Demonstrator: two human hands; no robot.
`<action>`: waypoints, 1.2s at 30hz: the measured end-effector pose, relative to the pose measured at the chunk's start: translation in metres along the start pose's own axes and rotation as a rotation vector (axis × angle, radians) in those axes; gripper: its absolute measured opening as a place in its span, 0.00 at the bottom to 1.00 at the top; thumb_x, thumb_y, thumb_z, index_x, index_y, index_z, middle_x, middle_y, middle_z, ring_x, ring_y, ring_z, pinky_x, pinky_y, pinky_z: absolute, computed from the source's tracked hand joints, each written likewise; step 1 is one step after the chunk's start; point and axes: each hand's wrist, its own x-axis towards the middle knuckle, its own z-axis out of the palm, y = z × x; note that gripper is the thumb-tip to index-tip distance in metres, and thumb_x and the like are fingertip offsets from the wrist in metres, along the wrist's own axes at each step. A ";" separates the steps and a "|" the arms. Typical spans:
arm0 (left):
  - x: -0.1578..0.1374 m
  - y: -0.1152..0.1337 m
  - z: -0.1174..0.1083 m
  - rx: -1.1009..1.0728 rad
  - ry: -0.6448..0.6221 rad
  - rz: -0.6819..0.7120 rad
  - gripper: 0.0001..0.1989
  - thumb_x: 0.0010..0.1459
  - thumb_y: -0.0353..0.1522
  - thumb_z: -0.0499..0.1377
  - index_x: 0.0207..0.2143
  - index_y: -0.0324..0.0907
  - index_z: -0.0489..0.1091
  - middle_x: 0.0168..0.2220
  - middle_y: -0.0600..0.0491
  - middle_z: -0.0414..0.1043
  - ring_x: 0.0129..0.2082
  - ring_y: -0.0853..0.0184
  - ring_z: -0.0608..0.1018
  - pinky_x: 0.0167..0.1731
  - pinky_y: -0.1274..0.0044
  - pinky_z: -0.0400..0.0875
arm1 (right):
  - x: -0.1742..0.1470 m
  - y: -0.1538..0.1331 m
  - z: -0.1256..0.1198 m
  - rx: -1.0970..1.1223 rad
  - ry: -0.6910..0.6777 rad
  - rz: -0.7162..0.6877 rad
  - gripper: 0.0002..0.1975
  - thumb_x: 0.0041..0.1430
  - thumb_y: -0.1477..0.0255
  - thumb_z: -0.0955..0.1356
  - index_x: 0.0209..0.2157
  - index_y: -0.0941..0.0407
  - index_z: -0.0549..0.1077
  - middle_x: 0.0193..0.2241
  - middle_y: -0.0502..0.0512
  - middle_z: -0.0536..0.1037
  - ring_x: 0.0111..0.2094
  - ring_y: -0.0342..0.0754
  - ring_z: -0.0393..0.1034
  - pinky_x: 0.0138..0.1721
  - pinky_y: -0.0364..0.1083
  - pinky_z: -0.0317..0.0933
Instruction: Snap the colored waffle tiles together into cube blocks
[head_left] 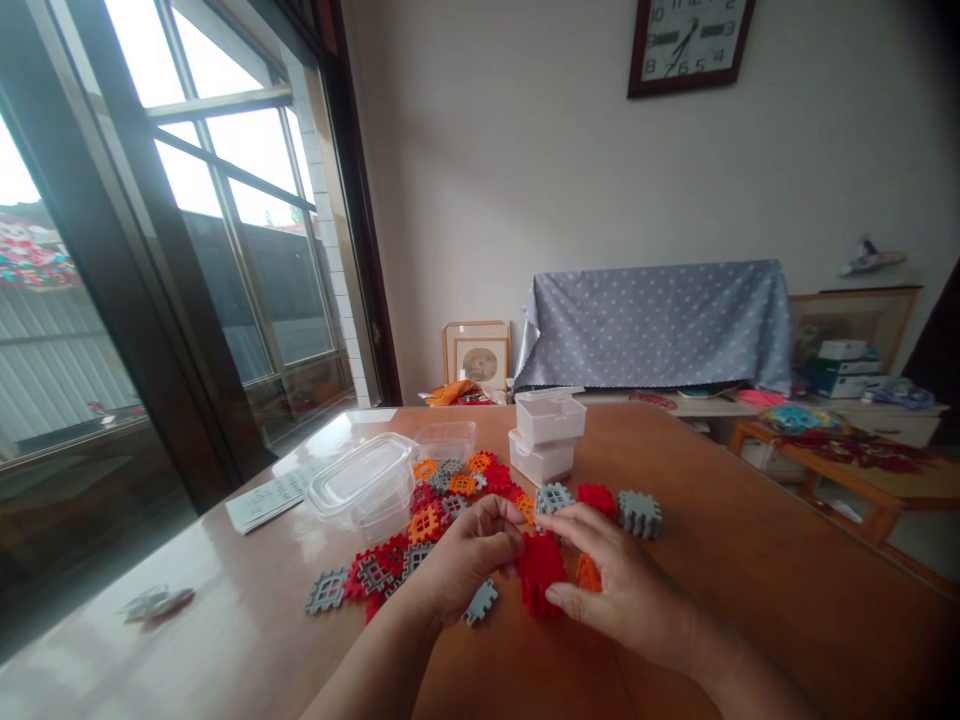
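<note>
Right hand (pixel 619 580), left hand (pixel 472 555) at red stack (pixel 541 568) — loose pieces (pixel 424 524), tubs (pixel 540 462) beyond

The hands (pixel 626 585) partly hide the red stack (pixel 541 562) — the wall clock (pixel 688 48) is cropped above.

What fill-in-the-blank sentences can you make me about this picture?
1. The stack of notched pieces between the left hand and right hand is coloured ____.
2. Two clear boxes, one on the other, stand on the brown ____.
3. On the wall hangs a framed ____ with numbers on it.
4. The notched stack farthest right is coloured ____.

Missing words: red; table; clock; grey.
</note>
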 end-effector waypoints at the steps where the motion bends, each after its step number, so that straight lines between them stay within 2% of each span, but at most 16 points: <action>1: -0.001 0.000 0.001 -0.004 -0.002 -0.001 0.15 0.51 0.29 0.68 0.40 0.42 0.69 0.28 0.58 0.70 0.24 0.74 0.70 0.27 0.80 0.62 | 0.000 -0.002 0.000 -0.020 0.007 -0.002 0.30 0.58 0.70 0.74 0.62 0.47 0.69 0.57 0.55 0.72 0.57 0.53 0.69 0.61 0.52 0.64; 4: -0.002 0.001 0.002 -0.015 0.000 -0.005 0.16 0.50 0.32 0.70 0.40 0.42 0.69 0.29 0.58 0.71 0.23 0.73 0.71 0.28 0.79 0.62 | -0.001 -0.005 0.000 -0.082 0.018 -0.002 0.27 0.58 0.70 0.73 0.59 0.48 0.72 0.53 0.55 0.74 0.53 0.53 0.71 0.57 0.52 0.66; 7: -0.001 0.004 -0.001 0.003 0.041 0.011 0.18 0.53 0.35 0.70 0.42 0.43 0.69 0.32 0.54 0.75 0.28 0.70 0.75 0.32 0.77 0.65 | 0.002 0.005 -0.009 -0.134 0.065 0.021 0.23 0.59 0.68 0.73 0.56 0.49 0.74 0.50 0.56 0.76 0.50 0.54 0.73 0.53 0.52 0.68; 10: 0.001 0.008 -0.007 0.049 0.117 0.041 0.18 0.55 0.38 0.70 0.44 0.42 0.70 0.37 0.52 0.77 0.32 0.69 0.77 0.34 0.77 0.66 | 0.009 0.034 -0.031 -0.151 0.143 0.087 0.21 0.61 0.63 0.72 0.55 0.50 0.75 0.49 0.56 0.76 0.49 0.54 0.73 0.52 0.52 0.68; 13: 0.003 0.013 -0.014 0.088 0.188 0.065 0.17 0.53 0.39 0.70 0.41 0.42 0.70 0.35 0.53 0.77 0.31 0.71 0.75 0.33 0.78 0.65 | 0.016 0.076 -0.055 -0.177 0.189 0.156 0.22 0.59 0.58 0.72 0.52 0.53 0.77 0.49 0.58 0.77 0.50 0.55 0.73 0.54 0.53 0.67; 16: 0.003 0.018 -0.017 0.116 0.236 0.078 0.17 0.53 0.40 0.70 0.39 0.41 0.70 0.34 0.53 0.77 0.30 0.71 0.74 0.32 0.79 0.64 | 0.021 0.112 -0.071 -0.219 0.142 0.262 0.23 0.58 0.57 0.72 0.51 0.54 0.79 0.50 0.60 0.77 0.51 0.57 0.74 0.54 0.52 0.67; 19: 0.002 0.020 -0.017 0.137 0.254 0.087 0.16 0.55 0.40 0.69 0.38 0.41 0.71 0.34 0.53 0.77 0.30 0.71 0.74 0.33 0.79 0.64 | 0.026 0.134 -0.075 -0.310 0.067 0.326 0.25 0.57 0.55 0.72 0.52 0.54 0.80 0.50 0.61 0.78 0.53 0.59 0.72 0.56 0.53 0.65; 24: 0.003 0.019 -0.020 0.168 0.270 0.077 0.16 0.54 0.41 0.69 0.38 0.41 0.72 0.34 0.53 0.77 0.30 0.70 0.74 0.33 0.79 0.64 | 0.035 0.146 -0.071 -0.359 -0.005 0.345 0.25 0.54 0.54 0.73 0.50 0.52 0.81 0.50 0.61 0.78 0.53 0.60 0.71 0.57 0.54 0.63; 30: 0.007 0.015 -0.027 0.187 0.195 0.076 0.16 0.55 0.42 0.69 0.37 0.41 0.72 0.31 0.54 0.75 0.28 0.70 0.72 0.31 0.79 0.62 | 0.044 0.147 -0.065 -0.377 -0.078 0.356 0.26 0.53 0.53 0.74 0.51 0.49 0.81 0.52 0.58 0.79 0.54 0.61 0.70 0.58 0.53 0.61; 36: 0.008 0.015 -0.029 0.207 0.200 0.079 0.16 0.55 0.43 0.69 0.36 0.41 0.73 0.31 0.54 0.74 0.29 0.70 0.72 0.31 0.79 0.63 | 0.047 0.151 -0.061 -0.391 -0.134 0.375 0.31 0.51 0.52 0.74 0.55 0.50 0.79 0.55 0.60 0.77 0.56 0.63 0.69 0.59 0.54 0.61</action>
